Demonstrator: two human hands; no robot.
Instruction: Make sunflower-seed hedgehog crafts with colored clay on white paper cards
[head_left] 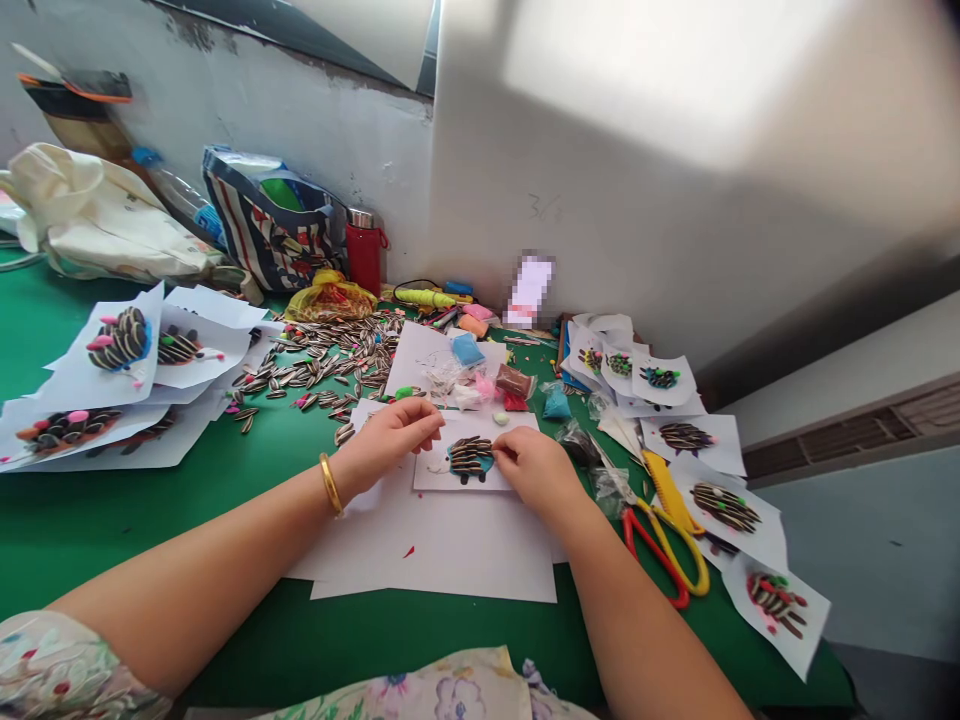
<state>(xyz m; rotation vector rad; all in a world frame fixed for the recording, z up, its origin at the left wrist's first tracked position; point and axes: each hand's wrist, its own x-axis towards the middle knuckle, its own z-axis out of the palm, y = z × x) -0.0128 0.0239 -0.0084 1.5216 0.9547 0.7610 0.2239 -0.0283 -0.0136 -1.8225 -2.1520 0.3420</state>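
Our sunflower-seed hedgehog (470, 457) lies on a small white card (427, 481), which rests on larger white sheets (450, 560) on the green tabletop (45, 530). Striped seeds are ranked along its back over a blue body that looks like modelling clay, with dark feet below.

Our right hand (536, 465) has its thumb and forefinger drawn together at the hedgehog's right edge; we cannot tell whether a seed is pinched there. Our left hand (405, 430) hovers by the card's upper left corner, fingers curled in towards the thumb, and whether they grip anything we cannot make out either.

We judge the whole piece to be very light. The clay is probably soft and easily dented, while the seeds should be stiff, smooth and a little slippery, likely to tilt or come loose if knocked. A single seed is best taken by its long sides, between thumb and forefinger, with little pressure. To shift the hedgehog, we would hold the card by its bare margins, ideally at two opposite edges, since thin paper may bend under the load; squeezing the body itself could smear the clay.
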